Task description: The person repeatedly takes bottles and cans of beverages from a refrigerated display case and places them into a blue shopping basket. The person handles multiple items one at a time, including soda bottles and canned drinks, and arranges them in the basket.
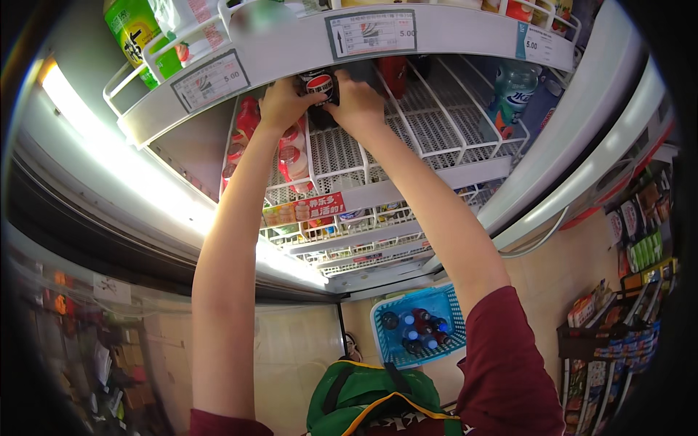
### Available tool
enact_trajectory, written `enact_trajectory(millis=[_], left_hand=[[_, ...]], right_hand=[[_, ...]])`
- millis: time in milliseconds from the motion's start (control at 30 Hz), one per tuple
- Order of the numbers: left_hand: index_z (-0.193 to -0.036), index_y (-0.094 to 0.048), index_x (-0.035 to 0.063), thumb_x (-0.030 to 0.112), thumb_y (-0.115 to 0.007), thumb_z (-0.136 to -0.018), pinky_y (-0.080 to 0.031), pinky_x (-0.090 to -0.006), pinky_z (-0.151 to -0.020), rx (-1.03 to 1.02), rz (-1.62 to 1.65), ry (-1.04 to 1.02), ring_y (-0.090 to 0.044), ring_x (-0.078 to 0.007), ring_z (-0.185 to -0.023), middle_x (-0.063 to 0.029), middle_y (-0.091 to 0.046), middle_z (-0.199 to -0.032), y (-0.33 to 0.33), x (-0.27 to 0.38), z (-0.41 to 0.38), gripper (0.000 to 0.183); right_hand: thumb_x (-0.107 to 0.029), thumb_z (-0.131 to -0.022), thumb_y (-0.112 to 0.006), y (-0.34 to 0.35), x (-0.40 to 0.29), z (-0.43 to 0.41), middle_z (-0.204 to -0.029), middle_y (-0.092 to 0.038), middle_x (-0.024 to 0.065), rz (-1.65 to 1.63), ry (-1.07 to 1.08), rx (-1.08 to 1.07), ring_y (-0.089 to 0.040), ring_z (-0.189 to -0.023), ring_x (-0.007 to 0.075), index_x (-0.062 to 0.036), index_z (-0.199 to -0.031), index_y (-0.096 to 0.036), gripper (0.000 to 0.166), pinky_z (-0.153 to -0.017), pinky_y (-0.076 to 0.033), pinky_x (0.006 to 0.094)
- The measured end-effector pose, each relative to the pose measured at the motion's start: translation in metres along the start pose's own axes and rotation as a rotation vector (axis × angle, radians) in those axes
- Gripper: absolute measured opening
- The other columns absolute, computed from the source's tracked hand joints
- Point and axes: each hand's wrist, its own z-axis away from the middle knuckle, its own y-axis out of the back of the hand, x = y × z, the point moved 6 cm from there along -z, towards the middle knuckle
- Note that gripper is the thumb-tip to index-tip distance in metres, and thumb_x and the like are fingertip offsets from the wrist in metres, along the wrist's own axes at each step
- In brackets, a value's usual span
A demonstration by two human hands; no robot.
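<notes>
A black-labelled Pepsi bottle (320,88) is inside a refrigerated display cabinet, just under the front edge of an upper shelf (294,46). My left hand (282,102) grips it from the left, thumb across the label. From the other side my right hand (357,101) holds the same bottle. The shelf edge hides its top. Beneath my hands runs a wire shelf (341,147) split into lanes by white rods. Small red-capped drink bottles (294,158) stand in the lanes at left, near my left forearm.
A clear drink bottle (512,95) stands on the wire shelf's right side. A lit tube (125,147) runs along the cabinet's left side, and the door frame (561,131) is at right. On the floor, a blue plastic basket (381,332) holds several bottles. A snack rack (586,343) stands at right.
</notes>
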Motion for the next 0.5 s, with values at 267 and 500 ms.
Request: enact_trajectory(millis=[267,500], left_hand=[[-0.122,-0.058,-0.0062,0.036,-0.082,-0.076,-0.052,-0.0314,-0.057,-0.138,0.026,0.235,-0.066,-0.0181,-0.074,-0.0186,-0.069,-0.105,0.035,0.025,0.028,0.067],[-0.127,-0.059,-0.0036,0.008,-0.071,-0.087,-0.045,-0.035,-0.098,0.176,0.303,0.051,-0.062,-0.022,-0.112,-0.0167,-0.068,-0.117,0.088,0.153,0.219,0.044]], right_hand=[[-0.025,-0.078,-0.076,0.052,-0.01,0.046,-0.118,-0.063,0.0164,-0.289,0.06,0.359,-0.067,-0.1,0.032,-0.004,-0.134,-0.044,0.067,-0.074,-0.056,0.0433],[0.001,-0.079,-0.067,0.127,0.053,0.281,-0.109,-0.067,0.0145,-0.515,0.366,0.598,-0.062,-0.079,0.0213,-0.0002,-0.114,-0.056,0.037,-0.067,-0.051,0.0296]])
